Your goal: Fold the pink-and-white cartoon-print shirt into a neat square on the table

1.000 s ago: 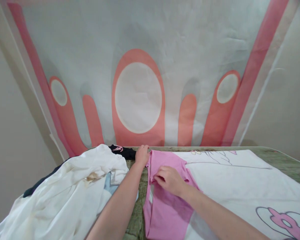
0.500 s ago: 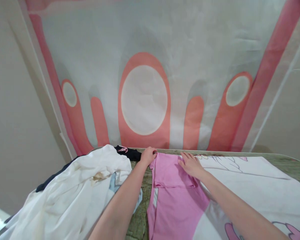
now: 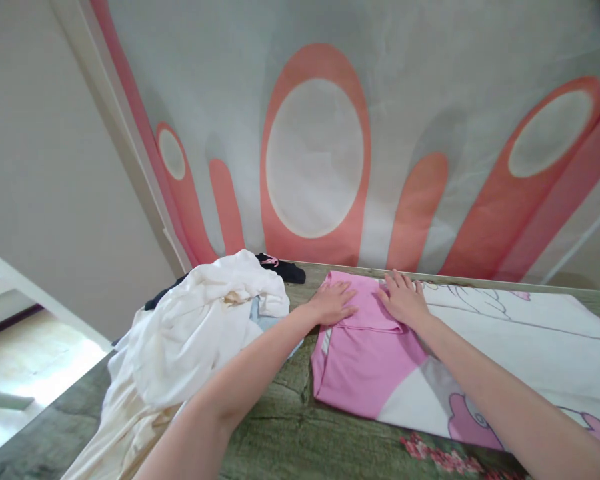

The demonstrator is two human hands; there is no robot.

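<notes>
A white garment (image 3: pixel 520 340) with a pink sleeve part (image 3: pixel 360 353) and a cartoon print lies flat on the table. My left hand (image 3: pixel 333 303) rests flat and open on the folded pink sleeve near its far left corner. Beside it, my right hand (image 3: pixel 404 298) presses flat on the same fold, fingers spread and pointing toward the wall. Neither hand holds anything.
A heap of white clothing (image 3: pixel 190 333) with a brownish stain lies at the left, over a black garment (image 3: pixel 285 268). The table (image 3: pixel 290 440) has a green wood-pattern cover. A grey and salmon patterned sheet (image 3: pixel 330 147) hangs behind it. Floor shows at far left.
My right hand moved from the middle of the pink sleeve up to its far edge and flattened. My left hand let go of the sleeve corner and now lies flat. The view swung left.
</notes>
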